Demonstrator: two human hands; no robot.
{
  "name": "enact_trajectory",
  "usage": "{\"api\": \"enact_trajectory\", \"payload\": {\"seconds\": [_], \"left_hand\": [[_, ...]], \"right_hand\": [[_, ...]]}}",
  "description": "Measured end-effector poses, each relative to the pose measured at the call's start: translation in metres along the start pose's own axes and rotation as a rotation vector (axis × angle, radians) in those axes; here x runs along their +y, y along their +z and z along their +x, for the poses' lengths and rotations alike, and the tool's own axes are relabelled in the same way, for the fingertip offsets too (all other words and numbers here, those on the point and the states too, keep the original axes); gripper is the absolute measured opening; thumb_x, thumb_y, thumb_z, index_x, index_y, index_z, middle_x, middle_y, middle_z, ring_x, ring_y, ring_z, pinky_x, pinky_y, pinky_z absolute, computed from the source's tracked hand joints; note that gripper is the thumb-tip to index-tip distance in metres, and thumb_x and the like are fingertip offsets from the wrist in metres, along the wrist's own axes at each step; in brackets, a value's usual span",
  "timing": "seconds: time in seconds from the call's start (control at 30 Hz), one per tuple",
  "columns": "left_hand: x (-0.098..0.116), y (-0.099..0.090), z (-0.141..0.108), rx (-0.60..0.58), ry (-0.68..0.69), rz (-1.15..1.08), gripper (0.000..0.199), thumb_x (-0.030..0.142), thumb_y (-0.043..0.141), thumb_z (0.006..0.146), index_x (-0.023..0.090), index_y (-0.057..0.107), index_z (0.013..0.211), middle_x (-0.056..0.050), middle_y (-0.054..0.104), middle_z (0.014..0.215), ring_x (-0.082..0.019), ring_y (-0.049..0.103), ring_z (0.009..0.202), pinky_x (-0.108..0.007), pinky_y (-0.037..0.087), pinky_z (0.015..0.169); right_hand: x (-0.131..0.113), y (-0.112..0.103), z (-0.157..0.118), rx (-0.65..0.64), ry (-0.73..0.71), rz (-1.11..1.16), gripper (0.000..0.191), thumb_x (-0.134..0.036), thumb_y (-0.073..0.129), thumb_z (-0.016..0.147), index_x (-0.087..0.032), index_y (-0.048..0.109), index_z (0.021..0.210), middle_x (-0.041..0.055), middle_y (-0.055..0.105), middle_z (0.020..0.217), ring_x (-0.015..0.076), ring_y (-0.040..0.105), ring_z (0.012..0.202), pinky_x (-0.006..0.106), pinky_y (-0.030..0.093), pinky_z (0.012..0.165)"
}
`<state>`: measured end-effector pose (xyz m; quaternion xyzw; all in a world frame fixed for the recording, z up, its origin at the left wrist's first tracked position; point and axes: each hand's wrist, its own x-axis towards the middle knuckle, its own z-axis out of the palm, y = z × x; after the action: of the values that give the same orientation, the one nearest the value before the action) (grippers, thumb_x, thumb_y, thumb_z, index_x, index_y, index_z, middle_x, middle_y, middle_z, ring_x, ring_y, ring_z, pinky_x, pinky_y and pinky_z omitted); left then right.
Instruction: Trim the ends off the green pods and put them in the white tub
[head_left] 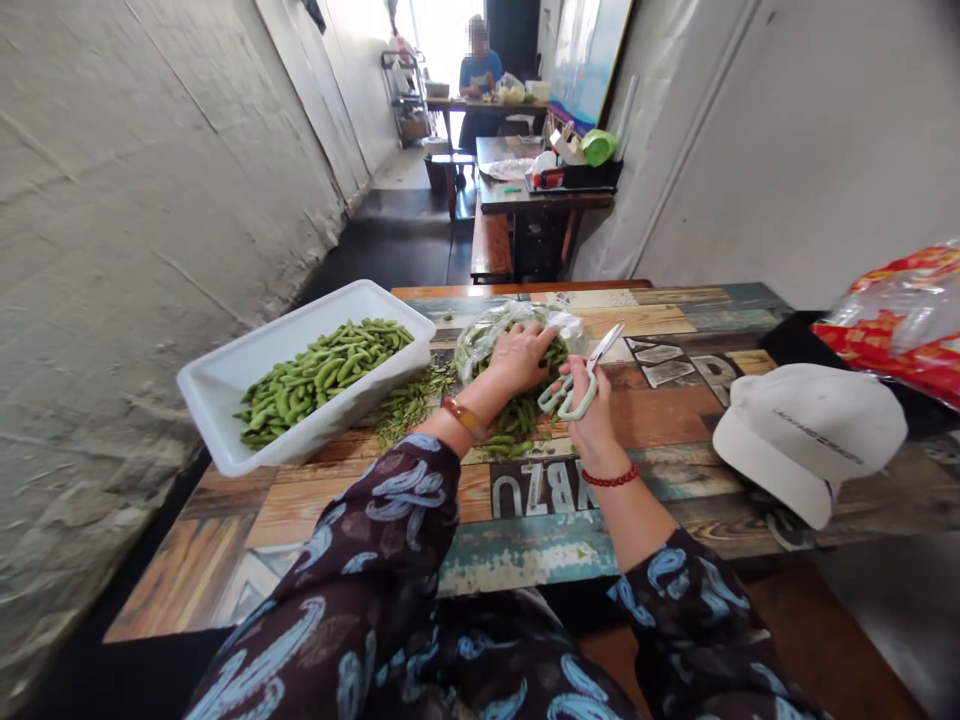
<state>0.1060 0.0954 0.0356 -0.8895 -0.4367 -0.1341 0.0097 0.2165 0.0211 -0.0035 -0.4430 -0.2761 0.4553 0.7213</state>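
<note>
My left hand (519,358) lies over a clear plastic bag (474,335) of green soybean pods, its fingers partly spread and the tips hard to see. In my right hand (592,415) is a pair of scissors (571,397) with pale green handles; the blades point up and away, slightly apart. Loose pods (514,425) spill from the bag onto the table just below my hands. To the left stands a white plastic tub (375,385) with many pods (319,385) inside. Between tub and bag lies a heap of small green trimmings (409,400).
The patterned wooden table (315,510) carries a white cap (814,425) at right. Behind the cap is a red and clear plastic package (900,320). Farther off stand another table (517,205) with a black tray and a bench (491,240). A person in blue (480,70) sits at the back.
</note>
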Motion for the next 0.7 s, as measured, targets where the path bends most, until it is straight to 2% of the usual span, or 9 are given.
{"api": "enact_trajectory", "payload": {"seconds": [0.13, 0.27, 0.33, 0.4, 0.5, 0.57, 0.63, 0.7], "left_hand": [[-0.006, 0.001, -0.043, -0.037, 0.129, -0.003, 0.043, 0.013, 0.056, 0.079, 0.018, 0.06, 0.122, -0.012, 0.062, 0.122, -0.03, 0.055, 0.112, -0.044, 0.048, 0.094], [-0.006, 0.008, -0.091, -0.041, 0.203, -0.103, 0.053, 0.008, 0.057, 0.076, 0.018, 0.058, 0.129, -0.012, 0.049, 0.147, -0.031, 0.04, 0.137, -0.046, 0.039, 0.112], [-0.007, 0.008, -0.11, -0.012, 0.2, -0.162, 0.059, 0.008, 0.058, 0.077, 0.019, 0.055, 0.134, -0.011, 0.043, 0.154, -0.031, 0.034, 0.144, -0.049, 0.034, 0.117], [-0.012, 0.005, -0.125, 0.085, 0.112, -0.227, 0.053, 0.011, 0.058, 0.081, 0.02, 0.055, 0.133, -0.012, 0.045, 0.151, -0.03, 0.038, 0.141, -0.05, 0.035, 0.116], [-0.026, 0.006, -0.138, 0.266, -0.164, -0.303, 0.042, 0.02, 0.057, 0.087, 0.017, 0.057, 0.129, -0.015, 0.054, 0.131, -0.027, 0.052, 0.125, -0.046, 0.044, 0.108], [-0.035, 0.014, -0.141, 0.262, -0.258, -0.346, 0.047, 0.023, 0.062, 0.085, 0.013, 0.055, 0.131, -0.016, 0.053, 0.123, -0.027, 0.055, 0.116, -0.045, 0.048, 0.103], [-0.041, 0.026, -0.137, 0.212, -0.254, -0.39, 0.055, 0.019, 0.067, 0.08, 0.011, 0.054, 0.133, -0.016, 0.051, 0.122, -0.026, 0.056, 0.114, -0.043, 0.049, 0.102], [-0.046, 0.038, -0.128, 0.215, -0.254, -0.406, 0.057, 0.013, 0.067, 0.077, 0.013, 0.055, 0.132, -0.014, 0.051, 0.121, -0.026, 0.056, 0.113, -0.043, 0.049, 0.103]], "right_hand": [[0.012, -0.005, 0.01, 0.036, 0.01, -0.03, 0.043, -0.056, 0.073, 0.073, -0.02, 0.056, 0.09, -0.0062, 0.061, 0.077, 0.0055, 0.058, 0.048, 0.017, 0.043, 0.038], [0.01, -0.01, 0.012, 0.021, -0.01, -0.039, 0.039, -0.054, 0.072, 0.076, -0.021, 0.058, 0.09, -0.0062, 0.061, 0.077, 0.0044, 0.056, 0.047, 0.016, 0.042, 0.039], [0.006, -0.013, 0.013, 0.006, -0.041, -0.065, 0.035, -0.052, 0.071, 0.078, -0.021, 0.058, 0.09, -0.0059, 0.061, 0.078, 0.005, 0.057, 0.048, 0.016, 0.042, 0.039], [0.002, -0.016, 0.015, 0.006, -0.062, -0.09, 0.033, -0.05, 0.07, 0.079, -0.021, 0.059, 0.09, -0.0059, 0.06, 0.077, 0.0051, 0.057, 0.048, 0.017, 0.043, 0.039], [0.001, -0.019, 0.021, 0.029, -0.089, -0.099, 0.032, -0.049, 0.07, 0.078, -0.021, 0.058, 0.087, -0.0063, 0.059, 0.076, 0.0053, 0.057, 0.047, 0.018, 0.044, 0.039], [0.004, -0.02, 0.024, 0.054, -0.061, -0.112, 0.034, -0.05, 0.072, 0.076, -0.021, 0.056, 0.086, -0.0069, 0.059, 0.074, 0.0057, 0.057, 0.046, 0.018, 0.043, 0.038], [0.009, -0.02, 0.026, 0.071, -0.016, -0.124, 0.037, -0.052, 0.074, 0.074, -0.022, 0.056, 0.087, -0.0077, 0.058, 0.072, 0.0055, 0.057, 0.045, 0.017, 0.043, 0.038], [0.014, -0.019, 0.026, 0.074, 0.013, -0.126, 0.04, -0.053, 0.075, 0.072, -0.022, 0.056, 0.087, -0.0081, 0.058, 0.072, 0.0054, 0.057, 0.045, 0.017, 0.044, 0.038]]}}
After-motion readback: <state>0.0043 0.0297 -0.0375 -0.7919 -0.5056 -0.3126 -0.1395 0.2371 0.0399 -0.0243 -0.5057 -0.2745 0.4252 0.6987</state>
